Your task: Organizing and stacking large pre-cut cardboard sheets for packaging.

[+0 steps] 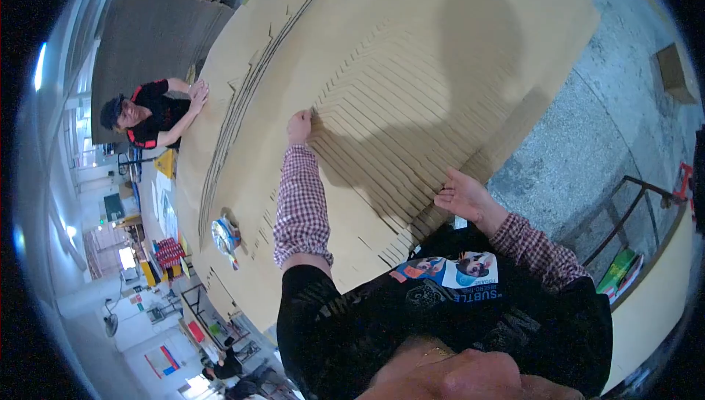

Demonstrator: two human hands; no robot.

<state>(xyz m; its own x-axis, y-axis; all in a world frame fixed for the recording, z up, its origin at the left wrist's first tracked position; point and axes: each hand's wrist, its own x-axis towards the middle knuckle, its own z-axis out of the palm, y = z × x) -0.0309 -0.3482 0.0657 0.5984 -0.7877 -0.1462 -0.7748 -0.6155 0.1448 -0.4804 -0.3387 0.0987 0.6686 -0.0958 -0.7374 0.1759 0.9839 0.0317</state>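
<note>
A broad stack of brown cardboard sheets [389, 114] lies before me, their edges fanned out in many narrow steps. At the left end of the steps, my left hand [299, 127] is closed with its fingertips at the sheet edges. My right hand [466, 196] lies at the near right end of the fan, palm partly up, fingers stretched and thumb apart. Its fingertips are close to the sheet edges; whether they touch is unclear. Checked sleeves cover both my forearms.
Another person [158, 117] leans on the far left edge with hands together. A blue-and-white roll-like item [225, 234] rests on the cardboard to the left. A metal frame [624, 213] stands at right, and a cardboard box [675, 73] sits on the floor.
</note>
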